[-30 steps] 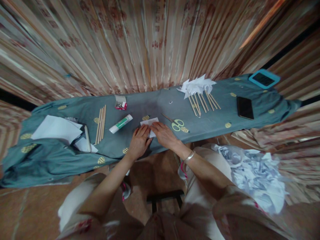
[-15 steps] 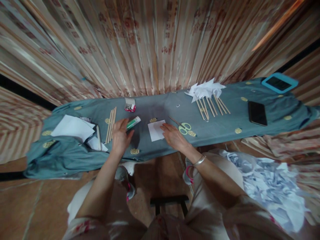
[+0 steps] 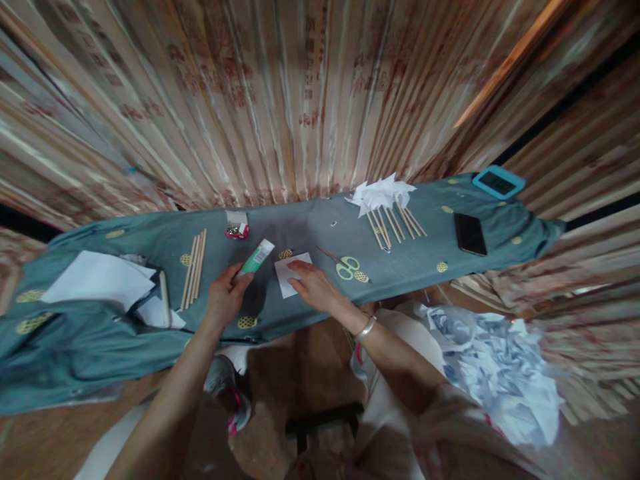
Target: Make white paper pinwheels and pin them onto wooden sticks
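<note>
My left hand (image 3: 225, 297) is closed round the lower end of a green and white glue stick (image 3: 257, 256), which it lifts off the blue-green cloth (image 3: 310, 220). My right hand (image 3: 313, 287) lies flat with fingers stretched on a small white square of paper (image 3: 287, 272), pinning it to the cloth. Green-handled scissors (image 3: 345, 265) lie just right of the paper. A row of thin wooden sticks (image 3: 194, 268) lies left of my left hand.
Paper pinwheels on sticks (image 3: 383, 200) lie at the back right, with a black phone (image 3: 470, 233) and a blue-cased device (image 3: 499, 181) beyond. A small box of pins (image 3: 237, 225) is at the back. White sheets (image 3: 100, 280) lie left; crumpled paper scraps (image 3: 493, 360) sit low right.
My left hand left the paper, reached left to the glue stick, took hold of it and raised it. My right hand stayed on the paper square.
</note>
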Available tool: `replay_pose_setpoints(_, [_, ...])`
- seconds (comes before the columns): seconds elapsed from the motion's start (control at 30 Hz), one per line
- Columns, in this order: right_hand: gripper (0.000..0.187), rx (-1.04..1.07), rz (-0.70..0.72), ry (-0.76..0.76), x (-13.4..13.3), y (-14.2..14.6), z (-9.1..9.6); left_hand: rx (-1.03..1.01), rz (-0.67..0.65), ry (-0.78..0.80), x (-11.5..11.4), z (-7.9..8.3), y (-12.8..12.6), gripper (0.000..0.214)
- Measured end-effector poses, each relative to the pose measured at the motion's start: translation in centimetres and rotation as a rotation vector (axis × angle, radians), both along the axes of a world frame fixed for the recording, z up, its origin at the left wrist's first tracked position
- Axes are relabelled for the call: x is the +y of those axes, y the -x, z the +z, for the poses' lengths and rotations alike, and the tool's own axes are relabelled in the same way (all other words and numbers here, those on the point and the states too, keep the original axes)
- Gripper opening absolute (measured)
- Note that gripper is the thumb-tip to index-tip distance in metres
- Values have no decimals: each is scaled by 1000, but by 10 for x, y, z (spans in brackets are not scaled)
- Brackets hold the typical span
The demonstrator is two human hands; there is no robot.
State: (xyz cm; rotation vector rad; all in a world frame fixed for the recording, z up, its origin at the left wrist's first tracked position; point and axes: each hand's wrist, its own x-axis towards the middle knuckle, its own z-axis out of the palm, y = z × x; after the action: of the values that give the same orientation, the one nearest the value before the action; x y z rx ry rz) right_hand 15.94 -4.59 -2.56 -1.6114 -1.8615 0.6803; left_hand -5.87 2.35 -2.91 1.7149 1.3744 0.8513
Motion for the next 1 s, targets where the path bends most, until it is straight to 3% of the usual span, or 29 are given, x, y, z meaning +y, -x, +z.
replay_pose_setpoints(0.13, [55,523,-40,112,9,11,-1,-542,-40,420,-22,15,-32,52])
replay_pose_setpoints(0.27, [48,1014,-40,261,12,16,-1,-756,-148,668,-40,20,-49,47])
replay_pose_setpoints(0.4, [48,1171,-72,403,9,17,2,-854,-193,767,-45,18,-49,44])
replay_pose_setpoints(0.6, [42,1206,-170,354,8,12,6,-848,-241,731,-43,13,-48,42])
replay_pose_setpoints(0.73, [40,1309,-297,283,12,-4,8,-707,-226,572,-40,6,-40,48])
replay_pose_setpoints(0.83, [39,1412,-357,346,14,-14,9,-355,-170,215,-32,-4,-27,43])
replay_pose_setpoints(0.93, [33,1490,-363,407,12,-18,8,24,-227,-191,-21,-17,-16,34])
replay_pose_setpoints(1.0, [29,1533,-361,431,10,-18,6,196,-270,-360,-15,-25,-14,33])
